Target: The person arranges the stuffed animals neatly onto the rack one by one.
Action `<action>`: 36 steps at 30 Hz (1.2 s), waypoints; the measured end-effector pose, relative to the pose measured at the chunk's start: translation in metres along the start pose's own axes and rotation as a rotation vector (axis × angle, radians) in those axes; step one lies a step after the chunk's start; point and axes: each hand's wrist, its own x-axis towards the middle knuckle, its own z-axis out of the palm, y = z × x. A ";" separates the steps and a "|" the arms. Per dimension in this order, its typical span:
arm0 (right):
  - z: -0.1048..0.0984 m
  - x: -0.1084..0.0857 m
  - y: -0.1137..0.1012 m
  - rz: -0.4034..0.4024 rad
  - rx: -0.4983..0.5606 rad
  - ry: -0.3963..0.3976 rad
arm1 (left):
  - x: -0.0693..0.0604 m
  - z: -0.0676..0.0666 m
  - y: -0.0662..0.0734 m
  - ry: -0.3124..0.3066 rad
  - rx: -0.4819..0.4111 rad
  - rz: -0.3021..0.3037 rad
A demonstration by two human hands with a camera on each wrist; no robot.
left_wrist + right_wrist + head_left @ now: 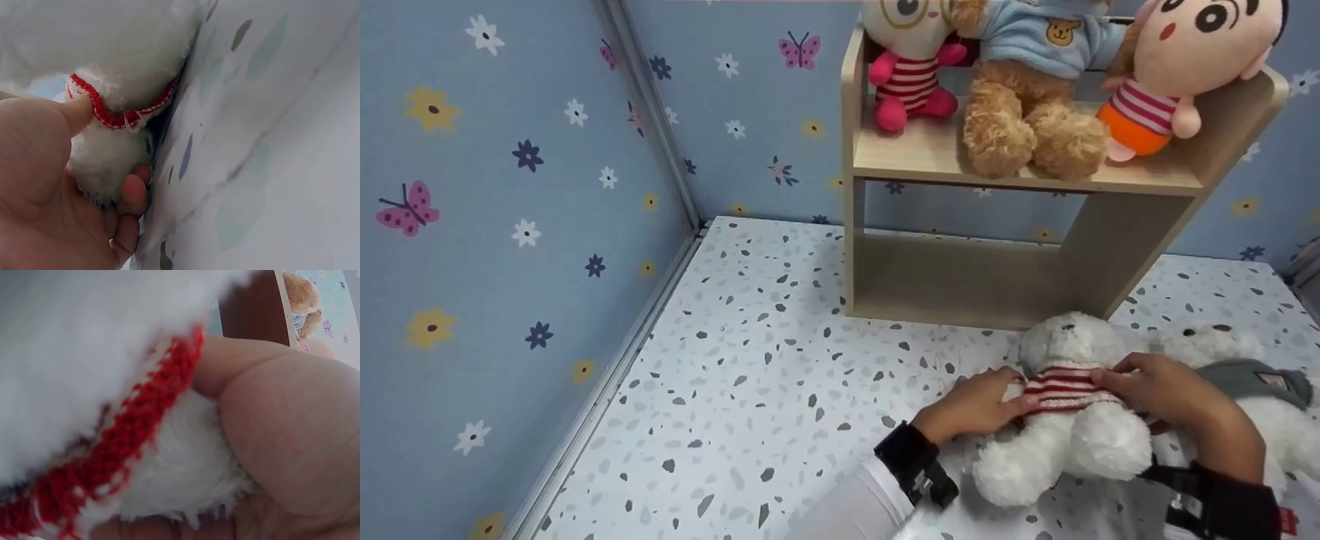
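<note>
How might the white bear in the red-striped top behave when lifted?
The white bear looks plush, so it would probably squash rather than break. Its fluffy fur suggests little slipping. Its thick legs may flop if it is lifted by the striped top.

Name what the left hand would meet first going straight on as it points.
The left hand would likely press into the white bear in the red-striped top, which it holds; depth beyond is unclear.
</note>
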 end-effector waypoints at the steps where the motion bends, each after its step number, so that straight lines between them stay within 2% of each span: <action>1: 0.000 0.000 0.000 0.000 0.007 -0.002 | 0.000 0.000 0.000 -0.002 -0.011 -0.007; 8: 0.003 -0.003 0.000 -0.007 0.019 0.010 | -0.001 0.000 0.002 -0.025 -0.064 -0.057; 13: 0.005 -0.004 0.000 -0.022 0.002 0.021 | -0.001 0.001 0.003 -0.021 -0.062 -0.065; 20: 0.007 -0.004 -0.002 -0.089 -0.065 0.039 | -0.001 -0.001 0.000 -0.007 -0.087 -0.071; 29: 0.009 -0.004 -0.004 -0.097 -0.051 0.033 | -0.003 -0.005 -0.002 -0.015 -0.123 -0.089; 36: 0.009 -0.005 -0.005 -0.107 -0.040 0.064 | -0.003 -0.004 -0.003 -0.009 -0.195 -0.099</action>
